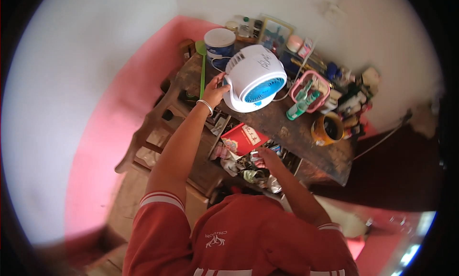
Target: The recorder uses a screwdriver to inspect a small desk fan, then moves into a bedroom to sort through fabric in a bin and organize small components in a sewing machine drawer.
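Note:
A white desk fan (256, 68) with a blue grille is on the dark wooden desk, its round front tilted toward me. My left hand (216, 90) grips the near left side of its housing, thumb on the outside. Lower and to the right, my right hand (267, 160) is closed around a small white rectangular object (255, 156), whose exact kind I cannot make out. It is over an open drawer full of crumpled bags and small items. A red packet (245, 138) with a white label lies in the drawer, just beyond my right hand.
On the desk (287, 127) stand a blue-and-white tub (220, 44), a green ladle-like utensil (201, 68), green bottles (302, 104), a pink basket (311, 77) and a yellow tin (327, 128). A framed picture (275, 34) leans at the back. A wooden chair (148, 137) is at left.

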`<state>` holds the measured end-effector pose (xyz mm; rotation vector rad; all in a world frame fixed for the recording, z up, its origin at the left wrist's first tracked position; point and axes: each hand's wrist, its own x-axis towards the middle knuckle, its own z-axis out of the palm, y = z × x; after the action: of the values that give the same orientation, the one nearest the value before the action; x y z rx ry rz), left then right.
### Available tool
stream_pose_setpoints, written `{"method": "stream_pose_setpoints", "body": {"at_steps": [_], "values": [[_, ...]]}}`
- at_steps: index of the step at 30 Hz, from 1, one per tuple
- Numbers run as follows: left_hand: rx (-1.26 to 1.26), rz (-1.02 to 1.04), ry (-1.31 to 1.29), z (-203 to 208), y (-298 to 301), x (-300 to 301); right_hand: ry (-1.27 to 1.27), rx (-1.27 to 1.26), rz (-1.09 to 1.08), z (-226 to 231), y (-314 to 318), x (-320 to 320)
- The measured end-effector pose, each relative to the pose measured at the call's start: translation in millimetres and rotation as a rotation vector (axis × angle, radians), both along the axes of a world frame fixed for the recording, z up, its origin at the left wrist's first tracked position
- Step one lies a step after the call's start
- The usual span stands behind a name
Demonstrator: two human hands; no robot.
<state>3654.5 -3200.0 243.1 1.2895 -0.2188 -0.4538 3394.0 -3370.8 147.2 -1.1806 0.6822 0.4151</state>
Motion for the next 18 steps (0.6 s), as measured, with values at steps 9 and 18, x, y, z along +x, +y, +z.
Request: {"method": "stream_pose_setpoints", "body": {"at_steps": [9,18], "values": [[0.17,0.031,-0.358,-52,17,10,-0.075,-0.242,0.054,73,0,46],[0.371,0.142,-0.607,-17,21,-4,-0.695,-1.138,-0.162,146,-22,125]]}}
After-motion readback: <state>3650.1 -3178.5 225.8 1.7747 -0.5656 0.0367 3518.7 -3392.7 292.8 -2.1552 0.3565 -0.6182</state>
